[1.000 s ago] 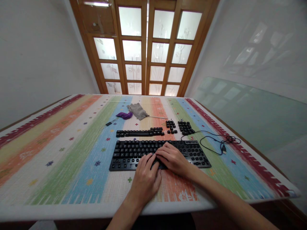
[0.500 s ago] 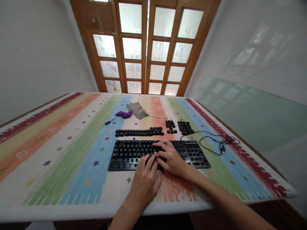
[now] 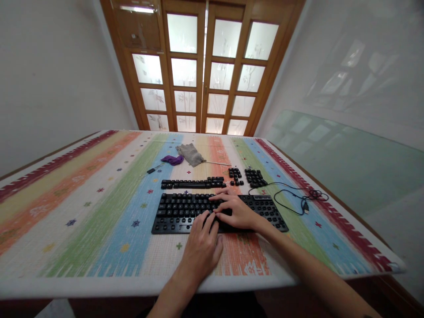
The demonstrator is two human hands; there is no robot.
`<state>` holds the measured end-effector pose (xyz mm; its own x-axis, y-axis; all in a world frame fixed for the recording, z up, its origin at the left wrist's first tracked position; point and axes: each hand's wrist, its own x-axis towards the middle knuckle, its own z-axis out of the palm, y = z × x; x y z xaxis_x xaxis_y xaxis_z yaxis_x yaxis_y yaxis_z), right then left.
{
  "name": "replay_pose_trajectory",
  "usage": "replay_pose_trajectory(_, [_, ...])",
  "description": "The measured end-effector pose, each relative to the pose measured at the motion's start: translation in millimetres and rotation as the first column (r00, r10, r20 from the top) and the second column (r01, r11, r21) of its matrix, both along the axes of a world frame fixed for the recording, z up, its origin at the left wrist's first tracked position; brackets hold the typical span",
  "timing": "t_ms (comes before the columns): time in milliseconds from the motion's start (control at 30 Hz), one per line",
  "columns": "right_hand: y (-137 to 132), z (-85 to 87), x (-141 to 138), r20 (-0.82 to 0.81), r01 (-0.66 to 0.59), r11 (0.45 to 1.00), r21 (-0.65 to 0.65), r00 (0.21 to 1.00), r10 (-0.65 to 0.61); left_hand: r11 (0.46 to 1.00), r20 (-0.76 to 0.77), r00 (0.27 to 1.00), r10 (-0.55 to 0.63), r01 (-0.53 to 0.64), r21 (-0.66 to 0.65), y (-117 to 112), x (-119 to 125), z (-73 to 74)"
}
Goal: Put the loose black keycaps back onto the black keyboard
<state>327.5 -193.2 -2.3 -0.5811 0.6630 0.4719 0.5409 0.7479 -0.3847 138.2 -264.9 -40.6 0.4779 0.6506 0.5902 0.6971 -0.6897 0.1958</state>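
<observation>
A black keyboard [image 3: 177, 208] lies in front of me. Keycaps cover its upper left part; bare switches show along its bottom rows and at the right. My left hand [image 3: 204, 234] rests on the lower middle of the keyboard, its fingers stretched forward onto it and holding nothing that shows. Beside it, my right hand [image 3: 234, 209] reaches in from the right with thumb and forefinger brought together over the middle keys, close to the left fingertips. Whatever is between them is hidden. Its other fingers lie farther up, across the upper rows.
Behind the keyboard lie a row of loose keycaps [image 3: 192, 183] and two groups, small keycaps [image 3: 235, 173] and number keycaps [image 3: 255, 178]. A USB cable [image 3: 306, 201] coils at right. Farther back are grey knitting [image 3: 190, 154], purple yarn [image 3: 172, 160] and a small black item [image 3: 151, 171].
My right thumb and forefinger have drawn together near the left fingertips, while its other fingers shifted slightly up. The left hand stays almost in place. The view has tilted a little.
</observation>
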Motion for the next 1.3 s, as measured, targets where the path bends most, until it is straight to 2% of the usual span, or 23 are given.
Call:
replay_pose_trajectory(67, [14.6, 3.6, 1.8, -0.034, 0.01, 1.0, -0.012, 0.999, -0.011, 1.0, -0.02, 1.0, -0.008, 0.008, 0.01, 0.6, -0.9, -1.5])
replay_pose_trajectory(167, [42.4, 3.6, 2.5, -0.031, 0.099, 0.995, 0.022, 0.995, -0.098, 1.0, -0.059, 0.998, 0.024, -0.023, 0.008, 2.0, -1.6, -5.8])
replay_pose_trajectory(267, [71.8, 0.3, 1.2, 0.051, 0.191, 0.977, 0.094, 0.979, -0.196, 0.997, -0.085, 0.993, 0.079, -0.08, -0.019, 3.1, -1.6, -10.2])
replay_pose_trajectory(367, [97.0, -2.5, -1.4, 0.147, 0.274, 0.959, 0.066, 0.948, -0.281, 0.995, -0.083, 0.992, 0.095, -0.097, -0.027, 3.4, -2.0, -12.2])
replay_pose_trajectory(500, [119.8, -5.3, -6.2, 0.171, 0.341, 0.94, 0.034, 0.924, -0.341, 0.996, -0.058, 0.994, 0.09, -0.091, -0.012, 4.1, -2.6, -11.9])
replay_pose_trajectory(633, [131.6, -8.1, -11.2, 0.195, 0.383, 0.924, 0.011, 0.905, -0.377, 0.997, -0.048, 0.996, 0.079, -0.08, -0.012, 6.3, -2.0, -11.4])
replay_pose_trajectory(867, [138.3, -8.0, -15.1, 0.218, 0.424, 0.905, -0.03, 0.886, -0.408, 0.998, -0.086, 0.994, 0.063, -0.065, -0.02, 7.9, -3.3, -11.3])
replay_pose_trajectory(1033, [132.5, 0.3, -18.3, 0.164, 0.403, 0.915, -0.028, 0.905, -0.393, 0.999, -0.085, 0.995, 0.043, -0.045, -0.025, 7.7, -6.2, -11.0])
replay_pose_trajectory(1200, [110.1, 15.6, -13.5, 0.095, 0.354, 0.935, -0.009, 0.931, -0.352, 0.999, -0.07, 0.997, 0.027, -0.029, -0.026, 8.3, -7.7, -12.2])
replay_pose_trajectory(1300, [83.0, 21.2, -3.8, -0.004, 0.252, 0.967, -0.016, 0.968, -0.252, 1.0, -0.074, 0.997, 0.025, -0.025, -0.009, 8.1, -8.1, -13.6])
